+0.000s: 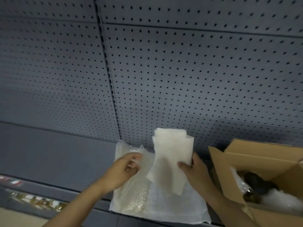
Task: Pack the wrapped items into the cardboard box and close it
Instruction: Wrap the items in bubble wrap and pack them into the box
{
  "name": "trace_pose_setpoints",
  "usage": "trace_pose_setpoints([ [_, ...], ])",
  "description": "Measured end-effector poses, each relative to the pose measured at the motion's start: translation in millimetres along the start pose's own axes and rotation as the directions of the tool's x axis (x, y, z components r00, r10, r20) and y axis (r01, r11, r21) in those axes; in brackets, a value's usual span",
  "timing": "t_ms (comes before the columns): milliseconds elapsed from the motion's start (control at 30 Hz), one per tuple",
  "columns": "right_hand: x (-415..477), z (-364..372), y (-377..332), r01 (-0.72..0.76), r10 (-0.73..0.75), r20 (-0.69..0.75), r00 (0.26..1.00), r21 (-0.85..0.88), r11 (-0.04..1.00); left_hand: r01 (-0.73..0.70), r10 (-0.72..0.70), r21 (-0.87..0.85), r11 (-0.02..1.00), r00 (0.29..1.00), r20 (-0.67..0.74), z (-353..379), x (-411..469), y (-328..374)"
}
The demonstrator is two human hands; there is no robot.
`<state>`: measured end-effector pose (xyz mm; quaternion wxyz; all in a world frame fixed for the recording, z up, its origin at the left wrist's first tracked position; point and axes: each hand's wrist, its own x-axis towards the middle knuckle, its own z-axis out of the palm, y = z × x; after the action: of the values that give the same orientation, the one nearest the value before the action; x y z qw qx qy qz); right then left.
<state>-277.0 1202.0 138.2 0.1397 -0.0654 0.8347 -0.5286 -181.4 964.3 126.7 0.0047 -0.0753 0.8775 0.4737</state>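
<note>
A: what's in the cardboard box point(229, 169)?
B: flaps open, dark lumps point(255, 181) in clear wrap inside, too blurry to name. It's on the shelf point(57, 158), just right of the hands.
A: and the hands?
B: right hand point(195, 172) fingers clamp a folded white foam sheet point(170, 154), held upright. Left hand point(129, 167) pinches the bubble wrap point(131, 194) lying beside it.

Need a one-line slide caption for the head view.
Right hand holds folded white foam sheets while left hand pinches bubble wrap beside the open cardboard box.
</note>
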Motion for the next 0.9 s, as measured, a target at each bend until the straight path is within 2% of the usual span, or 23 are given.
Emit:
trace_pose_setpoints([
  [67,-7.2,-17.5,-27.0,0.043,-0.050,0.064,0.997,0.112,0.993,-0.090,0.091,0.018,0.996,0.995,-0.050,-3.2,8.4,17.8],
  [133,-10.6,-30.0,-42.8,0.027,-0.051,0.118,0.992,0.192,0.981,-0.271,0.282,0.131,0.954,0.956,-0.077,-5.9,13.2,42.7],
  [233,-18.1,-39.4,-53.9,-0.060,0.009,0.181,0.983,0.278,0.959,-0.441,0.473,0.459,0.771,0.880,0.051,-2.4,15.8,78.5],
  [300,-26.0,-45.6,-58.6,-0.122,0.037,0.243,0.969,0.346,0.930,-0.470,0.463,0.595,0.652,0.868,0.179,5.3,17.0,94.8],
  [333,-29.9,-49.7,-60.2,-0.156,0.050,0.281,0.958,0.367,0.917,-0.467,0.428,0.614,0.636,0.876,0.223,8.8,18.0,100.5],
  [400,-38.4,-58.5,-67.1,-0.237,0.073,0.362,0.930,0.434,0.869,-0.456,0.375,0.584,0.672,0.889,0.262,13.1,20.2,110.1],
  [467,-43.9,-67.7,-72.4,-0.327,0.081,0.457,0.886,0.492,0.806,-0.465,0.386,0.566,0.681,0.884,0.263,16.2,21.3,118.3],
  [500,-46.6,-71.4,-73.6,-0.337,0.078,0.486,0.870,0.472,0.814,-0.476,0.415,0.580,0.661,0.876,0.245,17.3,21.6,122.1],
  [533,-49.1,-74.6,-74.4,-0.295,0.077,0.483,0.872,0.393,0.871,-0.472,0.435,0.599,0.647,0.874,0.218,17.7,22.2,125.0],
  [600,-50.4,-83.4,-72.7,-0.113,0.072,0.370,0.926,0.090,0.990,-0.407,0.403,0.604,0.686,0.903,0.150,15.7,24.4,126.7],
  [633,-48.8,-88.1,-69.3,-0.056,0.056,0.305,0.951,-0.009,0.998,-0.366,0.361,0.572,0.734,0.924,0.128,14.2,25.8,126.4],
  [700,-45.6,-97.0,-61.6,-0.042,0.034,0.275,0.961,0.022,0.999,-0.286,0.266,0.393,0.874,0.958,0.105,12.9,30.0,125.9],
  [767,-43.1,-102.1,-53.0,-0.084,-0.015,0.363,0.932,0.255,0.963,-0.211,0.196,0.142,0.967,0.974,0.112,15.6,33.2,127.9],
  [833,-44.1,-101.9,-45.1,-0.115,-0.107,0.448,0.887,0.441,0.890,-0.147,0.152,-0.050,0.988,0.982,0.110,22.9,35.6,132.6],
  [900,-47.5,-97.0,-38.4,-0.088,-0.178,0.423,0.889,0.538,0.838,-0.079,0.102,-0.222,0.972,0.990,0.096,31.2,38.9,140.1],
])
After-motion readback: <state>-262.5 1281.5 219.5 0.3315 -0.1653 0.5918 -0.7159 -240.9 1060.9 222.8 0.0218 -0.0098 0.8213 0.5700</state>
